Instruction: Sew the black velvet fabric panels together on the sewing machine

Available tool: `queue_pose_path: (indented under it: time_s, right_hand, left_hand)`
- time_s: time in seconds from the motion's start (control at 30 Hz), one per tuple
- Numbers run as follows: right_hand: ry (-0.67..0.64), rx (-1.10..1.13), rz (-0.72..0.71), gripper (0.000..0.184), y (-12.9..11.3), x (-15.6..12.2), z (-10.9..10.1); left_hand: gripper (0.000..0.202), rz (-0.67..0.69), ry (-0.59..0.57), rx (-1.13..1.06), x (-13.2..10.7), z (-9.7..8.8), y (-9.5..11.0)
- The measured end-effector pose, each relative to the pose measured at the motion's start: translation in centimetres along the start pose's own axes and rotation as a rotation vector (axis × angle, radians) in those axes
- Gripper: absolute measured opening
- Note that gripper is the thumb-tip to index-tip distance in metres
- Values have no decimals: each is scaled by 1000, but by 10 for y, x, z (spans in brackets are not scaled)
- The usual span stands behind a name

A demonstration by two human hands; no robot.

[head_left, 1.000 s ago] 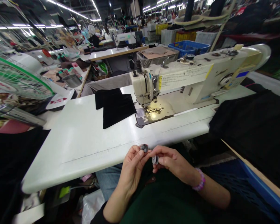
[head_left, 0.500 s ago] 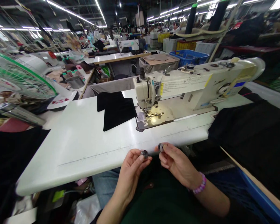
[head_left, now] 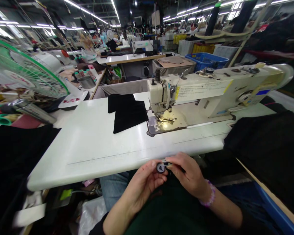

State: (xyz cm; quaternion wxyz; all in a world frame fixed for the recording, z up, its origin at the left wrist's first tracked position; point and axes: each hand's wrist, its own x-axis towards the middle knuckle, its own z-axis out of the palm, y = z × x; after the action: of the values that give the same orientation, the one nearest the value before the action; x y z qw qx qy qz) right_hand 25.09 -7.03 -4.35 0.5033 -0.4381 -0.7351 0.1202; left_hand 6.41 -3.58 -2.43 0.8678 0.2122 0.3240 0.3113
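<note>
Just off the front edge of the table, my left hand (head_left: 149, 178) is closed on a small round metal bobbin case (head_left: 160, 168), its round face turned up. My right hand (head_left: 186, 171) pinches a small bobbin (head_left: 166, 163) with dark thread, held right against the case. Whether the bobbin sits inside the case, I cannot make out. Beyond my hands stands a sewing machine (head_left: 193, 86), its lamp lighting the needle plate. Black fabric pieces (head_left: 128, 112) lie to the left of the machine's head.
The white table (head_left: 93, 140) has a ruler line near its front edge. A green fan (head_left: 39, 65) and a metal flask (head_left: 31, 109) stand at the left. Dark cloth (head_left: 267, 143) is heaped at the right, near a blue crate (head_left: 267, 199). Thread cones (head_left: 213, 19) stand behind the machine.
My hands were apart, each with its own piece. They have come together, bringing the bobbin up to the bobbin case. The view has shifted slightly left.
</note>
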Motion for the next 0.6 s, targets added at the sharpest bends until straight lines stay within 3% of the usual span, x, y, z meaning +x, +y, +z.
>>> queue_pose_path:
  time_s: [0.1, 0.2, 0.3, 0.43, 0.6]
  right_hand:
    - [-120, -80, -154, 21, 2, 6, -2]
    - [-201, -91, -187, 19, 3, 10, -8]
    - [-247, -12, -139, 14, 4, 12, -13]
    - [-275, 93, -63, 15, 1, 11, -14]
    - [-141, 14, 97, 20, -6, 5, -6]
  left_hand:
    - [28, -26, 17, 6, 1, -2, 0]
    - [37, -49, 28, 59, 0, -5, 1]
    - [43, -53, 22, 128, -1, -8, 0]
    - [36, -48, 68, 203, 0, -9, -4]
    - [35, 83, 105, 153, 2, -3, -2]
